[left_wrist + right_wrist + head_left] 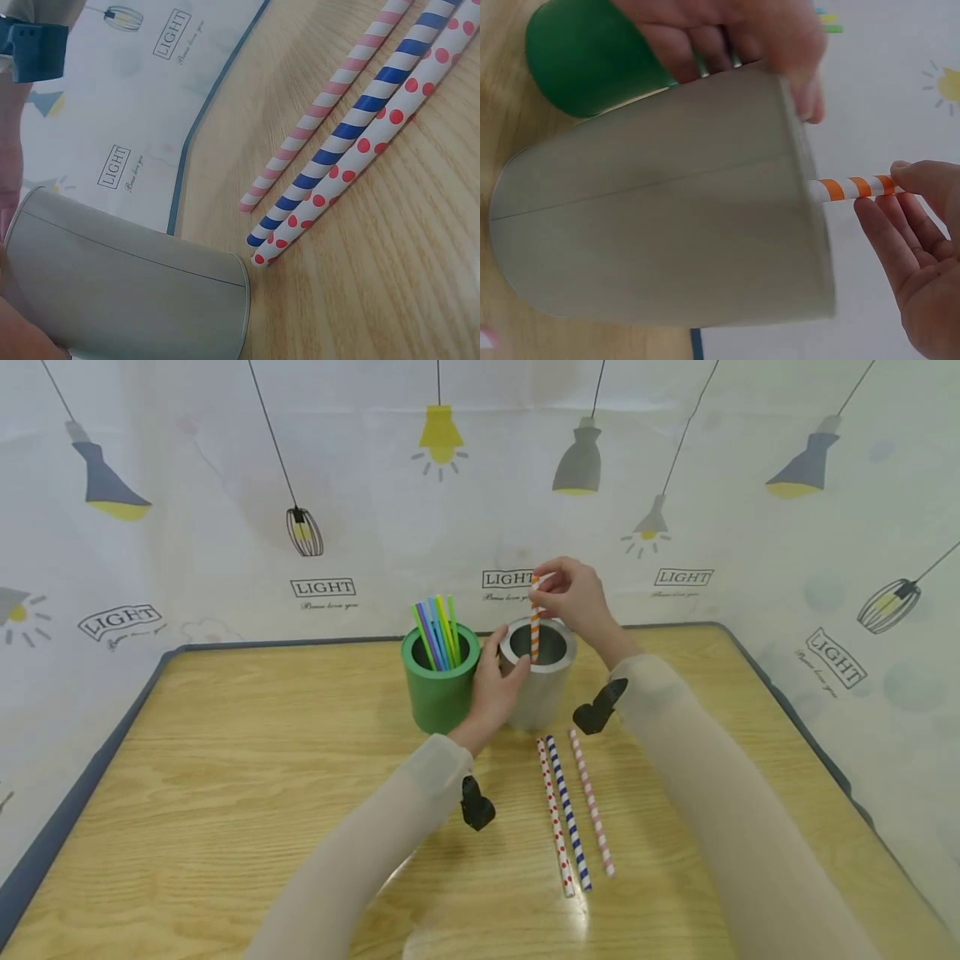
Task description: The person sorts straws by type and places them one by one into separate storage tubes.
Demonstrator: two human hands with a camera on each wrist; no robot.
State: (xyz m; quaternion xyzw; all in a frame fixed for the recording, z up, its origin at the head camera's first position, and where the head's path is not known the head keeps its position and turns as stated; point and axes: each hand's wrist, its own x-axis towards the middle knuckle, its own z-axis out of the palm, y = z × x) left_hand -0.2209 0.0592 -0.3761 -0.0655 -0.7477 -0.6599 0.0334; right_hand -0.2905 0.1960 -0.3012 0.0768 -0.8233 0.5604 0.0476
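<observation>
My right hand (576, 596) pinches an orange-and-white striped paper straw (844, 187) near its top, between thumb and fingers. The straw's lower part is inside the grey can (536, 697), hidden by the wall in the right wrist view. On the can's left side, my left hand (495, 689) grips it near the rim, the thumb by the opening. Just left of that hand stands a green can (438, 697) with several bright plastic straws (437, 631) in it. A red-dotted straw (375, 139), a blue-striped straw (352, 124) and a pink-striped straw (322, 105) lie before the grey can.
The wooden table (247, 777) ends at a dark edge along the back and sides. Behind it hangs a white backdrop (375, 527) printed with lamps. A small black device (477, 804) is worn at the left wrist, another black device (600, 706) at the right.
</observation>
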